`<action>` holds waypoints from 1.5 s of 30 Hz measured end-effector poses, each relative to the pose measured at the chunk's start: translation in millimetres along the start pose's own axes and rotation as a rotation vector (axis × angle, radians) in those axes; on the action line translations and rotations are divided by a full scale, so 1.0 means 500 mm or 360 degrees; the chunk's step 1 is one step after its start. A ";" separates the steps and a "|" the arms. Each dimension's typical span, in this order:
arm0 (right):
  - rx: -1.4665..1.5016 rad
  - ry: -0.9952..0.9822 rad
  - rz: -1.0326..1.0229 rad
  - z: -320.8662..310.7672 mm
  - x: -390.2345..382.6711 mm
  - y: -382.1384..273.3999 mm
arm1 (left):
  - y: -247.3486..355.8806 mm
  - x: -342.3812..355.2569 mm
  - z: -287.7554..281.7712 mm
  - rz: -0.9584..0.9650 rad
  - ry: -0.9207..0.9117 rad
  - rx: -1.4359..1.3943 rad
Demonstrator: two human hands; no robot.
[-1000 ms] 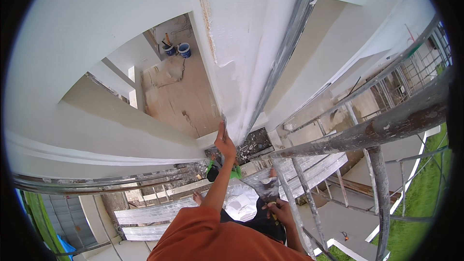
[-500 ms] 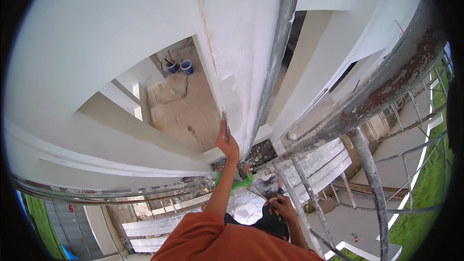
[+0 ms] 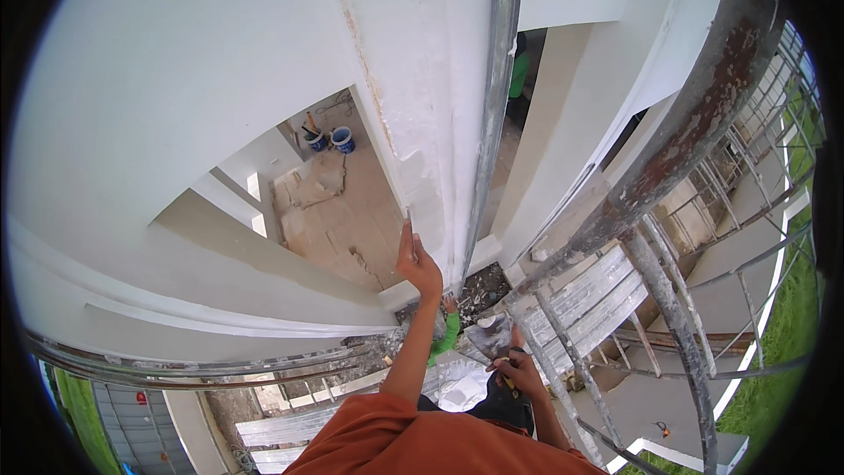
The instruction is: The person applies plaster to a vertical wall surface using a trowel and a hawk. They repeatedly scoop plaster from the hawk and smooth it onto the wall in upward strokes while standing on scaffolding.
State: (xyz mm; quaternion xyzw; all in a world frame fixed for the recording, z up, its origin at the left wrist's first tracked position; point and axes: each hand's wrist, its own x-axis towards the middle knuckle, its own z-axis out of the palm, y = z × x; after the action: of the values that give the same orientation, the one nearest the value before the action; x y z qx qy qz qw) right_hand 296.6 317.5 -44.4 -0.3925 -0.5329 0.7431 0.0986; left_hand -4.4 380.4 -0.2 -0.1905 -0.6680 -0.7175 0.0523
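My left hand (image 3: 420, 268), fingers fairly straight, presses a thin metal blade (image 3: 410, 224) against the left edge of the white plastered column (image 3: 420, 123), beside a smooth patch of filler. My right hand (image 3: 517, 372) grips a wide putty knife (image 3: 486, 334) with pale filler on it, low at the right near my dark trousers. Most of the thin blade is hidden by my left fingers.
Scaffold tubes (image 3: 655, 193) and railings curve along the right, with planks (image 3: 598, 295) below. Through the left opening are buckets (image 3: 342, 141) on a floor. A green-sleeved co-worker (image 3: 448, 330) is below me; another green-clad person (image 3: 519, 70) shows in the right opening.
The view has shifted, so the column sits further left. My left hand stays at the column edge. My right hand has risen slightly with the putty knife. More of a green-clad person shows in the right opening.
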 end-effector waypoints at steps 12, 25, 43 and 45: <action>-0.0021 0.0016 0.0049 -0.010 -0.004 0.001 | -0.001 0.018 0.022 0.0229 0.0077 0.0076; -0.0059 0.0032 0.0003 0.007 0.020 -0.009 | 0.096 0.081 0.032 0.0440 0.0096 0.0027; -0.0093 -0.0376 -0.0229 0.075 0.011 -0.176 | 0.188 0.206 -0.257 0.0077 0.0203 -0.0359; -0.0001 -0.0601 -0.0218 0.119 0.013 -0.202 | 0.210 0.203 -0.327 -0.0167 0.0245 -0.0889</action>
State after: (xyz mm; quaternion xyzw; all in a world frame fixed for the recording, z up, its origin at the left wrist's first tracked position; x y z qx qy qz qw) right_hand 223.7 320.3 47.5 -0.2092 -0.5677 0.7948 0.0469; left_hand -96.7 227.8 127.3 -0.1078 -0.4476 -0.8877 0.0112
